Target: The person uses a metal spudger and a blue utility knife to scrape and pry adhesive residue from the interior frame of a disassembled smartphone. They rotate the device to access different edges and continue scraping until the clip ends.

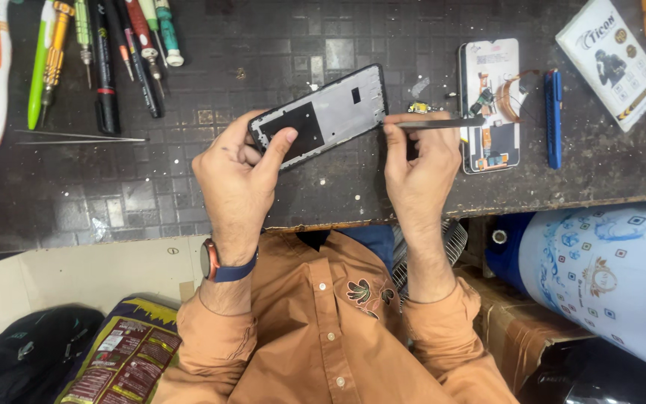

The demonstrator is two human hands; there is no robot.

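Observation:
My left hand (239,173) holds a phone frame (321,114), silver-grey inside with a black edge, tilted above the dark gridded work mat (151,194); my thumb presses on its black patch. My right hand (420,168) grips thin metal tweezers (443,123), their point touching the frame's right end. A small yellow-and-black part (418,108) lies on the mat just behind the tweezers. Beside my right hand lies an opened phone (490,105) with exposed boards and a copper-coloured flex.
Several screwdrivers and pens (114,52) lie at the mat's upper left, with a second pair of tweezers (76,137) below them. A blue pen-like tool (553,116) and a white card pack (611,60) sit at right. A blue-white container (607,277) stands under the bench edge.

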